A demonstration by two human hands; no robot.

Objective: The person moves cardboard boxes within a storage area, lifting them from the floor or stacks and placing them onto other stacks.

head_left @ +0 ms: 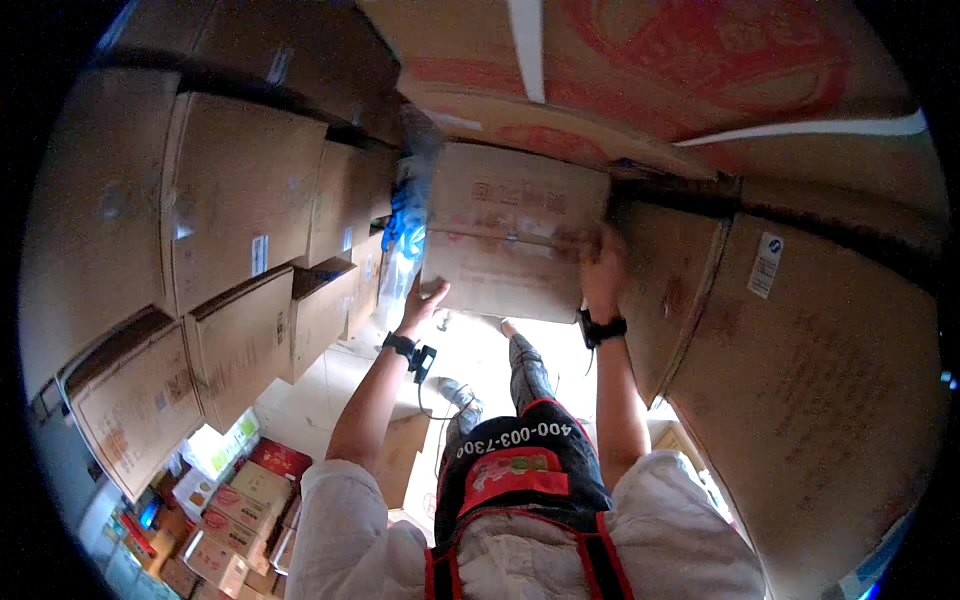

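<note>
A brown cardboard box [510,275] with printing on its face and a seam across the middle is in front of me, between the stacks. My left hand [425,305] grips its lower left edge, the thumb lying on the face. At the box's right side is my right hand [603,268], its fingers reaching onto the face; they are smeared by motion, so their grip is unclear. Each wrist wears a black strap, and the left one carries a small device [422,362] with a cable.
Stacked cartons [245,190] rise on my left, some jutting out. A large carton [830,380] stands close on my right, and red-printed cartons [730,70] hang overhead. Clear plastic wrap with blue [405,225] sits left of the box. Smaller boxes [235,515] lie low at left.
</note>
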